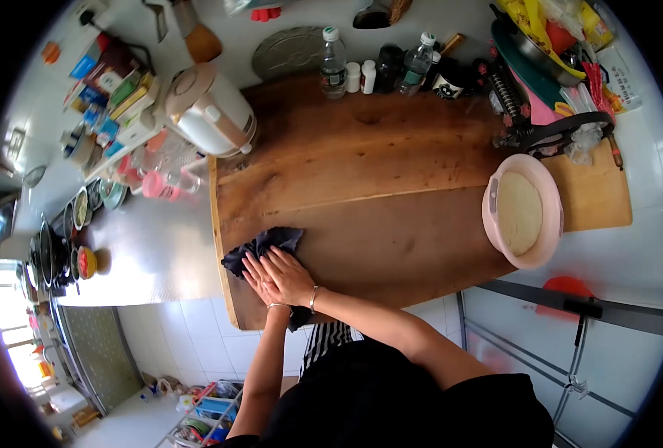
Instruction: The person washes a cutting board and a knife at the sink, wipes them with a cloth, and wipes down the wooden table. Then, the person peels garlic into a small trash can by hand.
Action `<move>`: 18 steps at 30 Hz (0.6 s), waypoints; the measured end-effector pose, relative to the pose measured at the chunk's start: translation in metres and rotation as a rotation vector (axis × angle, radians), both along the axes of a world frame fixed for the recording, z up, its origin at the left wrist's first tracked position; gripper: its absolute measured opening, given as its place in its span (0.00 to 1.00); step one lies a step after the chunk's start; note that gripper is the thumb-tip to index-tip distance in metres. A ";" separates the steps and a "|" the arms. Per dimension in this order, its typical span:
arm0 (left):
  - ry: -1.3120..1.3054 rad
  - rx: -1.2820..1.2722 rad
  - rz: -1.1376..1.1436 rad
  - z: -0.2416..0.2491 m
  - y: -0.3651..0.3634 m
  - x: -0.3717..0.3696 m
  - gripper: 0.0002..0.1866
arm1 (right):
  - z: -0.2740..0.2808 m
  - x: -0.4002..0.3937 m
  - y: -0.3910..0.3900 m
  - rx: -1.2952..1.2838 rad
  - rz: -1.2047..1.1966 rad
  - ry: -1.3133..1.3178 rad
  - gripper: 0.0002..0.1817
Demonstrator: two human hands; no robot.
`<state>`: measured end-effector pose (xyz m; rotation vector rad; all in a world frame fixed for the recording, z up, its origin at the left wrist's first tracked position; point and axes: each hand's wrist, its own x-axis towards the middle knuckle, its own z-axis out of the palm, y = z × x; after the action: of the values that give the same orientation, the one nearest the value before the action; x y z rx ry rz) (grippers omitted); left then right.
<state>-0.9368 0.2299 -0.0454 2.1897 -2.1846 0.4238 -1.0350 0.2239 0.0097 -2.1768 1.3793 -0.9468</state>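
Both hands lie flat on a dark cloth at the left front part of the wooden board. My left hand rests on the cloth with its fingers stretched out. Beside it and partly over it, my right hand presses down, fingers also extended. Part of the cloth hangs below the wrists near the board's front edge. Each wrist wears a bracelet.
A pink basin holding pale dough stands at the board's right. A white kettle is at the back left. Bottles line the back edge. A metal counter extends leftward.
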 end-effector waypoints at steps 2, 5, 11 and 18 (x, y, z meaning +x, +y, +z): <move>-0.071 -0.043 -0.038 -0.002 -0.046 -0.008 0.26 | 0.000 -0.011 -0.039 0.044 -0.056 -0.031 0.29; -0.027 -0.071 -0.156 -0.008 -0.128 -0.046 0.26 | -0.002 -0.047 -0.106 -0.031 -0.240 -0.069 0.27; -0.293 0.127 -0.582 0.008 -0.220 -0.272 0.31 | 0.007 -0.242 -0.164 -0.232 -0.657 -0.039 0.17; 0.003 0.216 -1.120 0.021 -0.149 -0.453 0.27 | -0.024 -0.379 -0.071 -0.125 -1.164 0.154 0.25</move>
<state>-1.3895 0.0806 -0.0241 0.6881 -3.0436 0.1141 -1.4141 0.1533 -0.0144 -1.3856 2.7957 -1.2172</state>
